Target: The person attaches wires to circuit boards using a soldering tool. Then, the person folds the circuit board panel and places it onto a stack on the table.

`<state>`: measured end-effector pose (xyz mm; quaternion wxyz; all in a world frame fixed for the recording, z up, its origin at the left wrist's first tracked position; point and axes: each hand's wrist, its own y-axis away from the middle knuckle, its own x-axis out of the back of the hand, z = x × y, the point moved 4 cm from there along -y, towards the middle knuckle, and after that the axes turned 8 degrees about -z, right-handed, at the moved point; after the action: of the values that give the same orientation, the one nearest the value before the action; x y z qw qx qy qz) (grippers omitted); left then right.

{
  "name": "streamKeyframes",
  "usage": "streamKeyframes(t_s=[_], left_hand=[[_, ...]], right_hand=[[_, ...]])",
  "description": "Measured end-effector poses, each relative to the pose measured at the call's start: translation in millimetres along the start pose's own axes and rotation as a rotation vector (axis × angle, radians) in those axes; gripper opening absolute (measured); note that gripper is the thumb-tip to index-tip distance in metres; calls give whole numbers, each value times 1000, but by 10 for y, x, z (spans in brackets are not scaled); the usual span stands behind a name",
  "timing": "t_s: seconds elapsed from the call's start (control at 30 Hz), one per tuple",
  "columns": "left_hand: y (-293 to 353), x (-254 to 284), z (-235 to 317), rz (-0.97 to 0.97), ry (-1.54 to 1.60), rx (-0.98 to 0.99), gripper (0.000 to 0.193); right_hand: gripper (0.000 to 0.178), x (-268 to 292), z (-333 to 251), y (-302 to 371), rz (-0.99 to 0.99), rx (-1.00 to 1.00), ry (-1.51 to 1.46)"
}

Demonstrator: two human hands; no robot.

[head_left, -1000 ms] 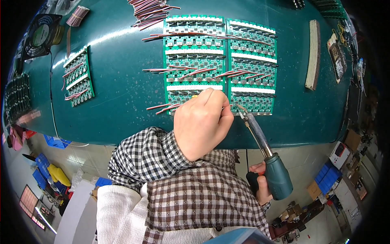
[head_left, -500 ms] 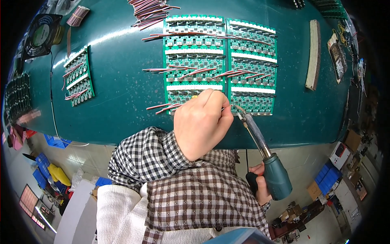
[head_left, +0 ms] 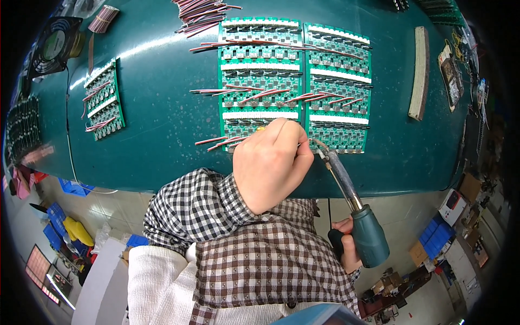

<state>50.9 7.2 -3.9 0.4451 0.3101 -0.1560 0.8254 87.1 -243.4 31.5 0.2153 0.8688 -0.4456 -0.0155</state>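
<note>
My left hand [head_left: 272, 165] is closed in a pinch over the near edge of the left green circuit board panel [head_left: 260, 54]. A thin wire [head_left: 304, 143] pokes out from its fingertips toward the soldering iron tip; most of it is hidden by the fingers. My right hand [head_left: 351, 250] grips the green handle of a soldering iron [head_left: 343, 179], partly concealed behind that handle. The iron's bent tip meets the near left corner of the right circuit board panel [head_left: 338, 81]. Red, black and white wires [head_left: 260, 96] lie across both panels.
A wire bundle [head_left: 203, 15] lies at the far edge of the green table [head_left: 168, 103]. To the left are a smaller board panel [head_left: 105, 103] and a black fan [head_left: 54, 46]. A pale bar [head_left: 418, 73] and a cluttered tray [head_left: 450, 76] lie on the right.
The two board panels have shifted very slightly to the right, and my left hand moved a little with them. The soldering iron stays almost in place.
</note>
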Motion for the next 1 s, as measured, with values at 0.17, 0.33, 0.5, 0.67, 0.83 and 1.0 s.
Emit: streamKeyframes(t_s=[0.17,0.33,0.5,0.67,0.83,1.0], left_hand=[[7,-6,-5,4,-5,4,13],[11,-10,4,10,-13,14,14],[15,-18,-4,14,-16,11,14],[14,-19,-3,14,-17,5,14],[9,-10,-2,5,-14,1,14],[12,-18,-6,11,-14,0,14]], right_hand=[[41,-6,-21,-3,20,-12,-24],[44,-9,-5,-3,6,-26,-37],[42,-24,-31,-16,19,-31,-32],[38,9,6,-9,-8,2,52],[36,-7,-15,-25,-28,26,33],[41,-18,3,-11,0,36,-43]])
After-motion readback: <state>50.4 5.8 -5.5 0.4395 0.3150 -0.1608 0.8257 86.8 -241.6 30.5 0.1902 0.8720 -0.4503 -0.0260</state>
